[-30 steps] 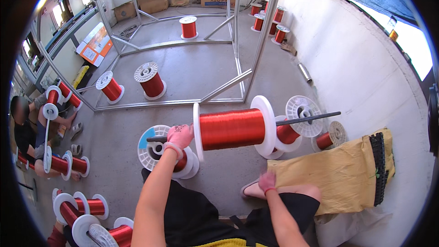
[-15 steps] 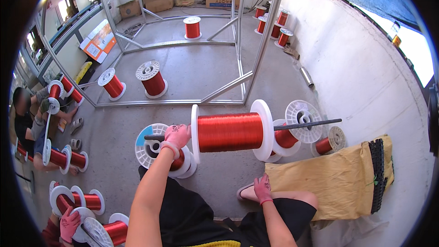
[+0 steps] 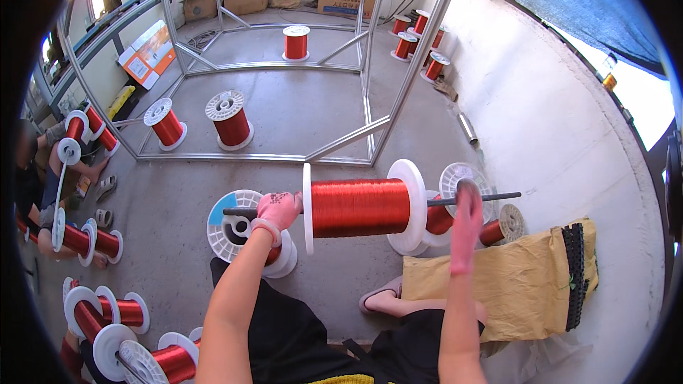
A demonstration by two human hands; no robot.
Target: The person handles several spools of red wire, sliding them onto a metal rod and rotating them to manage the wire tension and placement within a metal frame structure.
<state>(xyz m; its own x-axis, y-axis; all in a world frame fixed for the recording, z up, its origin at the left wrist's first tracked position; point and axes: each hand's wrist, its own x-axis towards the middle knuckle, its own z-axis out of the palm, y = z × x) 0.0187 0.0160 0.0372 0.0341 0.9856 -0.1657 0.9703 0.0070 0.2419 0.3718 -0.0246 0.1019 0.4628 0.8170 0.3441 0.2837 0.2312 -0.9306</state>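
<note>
A large spool of red wire [image 3: 361,206] with white flanges lies sideways in front of me on a dark rod [image 3: 501,196]. My left hand [image 3: 279,211], in a pink glove, is closed around the rod beside the left flange. My right hand [image 3: 467,231], also gloved in pink, reaches up to the rod right of the spool; motion blurs its fingers, so their grip is unclear. Beneath the rod's left end stands a white-flanged spool [image 3: 222,242] with a blue patch. Another white-flanged spool [image 3: 455,174] stands behind my right hand.
A tan cloth sack [image 3: 498,284] with a black ridged strip lies at my right. Beyond the spools rises a metal frame [image 3: 228,158], with red spools [image 3: 230,124] inside it. More spools [image 3: 167,363] and another person's legs [image 3: 53,178] are at left. A white wall [image 3: 555,121] bounds the right.
My right hand has risen from my knee to the rod at the right of the spool. My left hand keeps hold of the rod. The view has shifted slightly.
</note>
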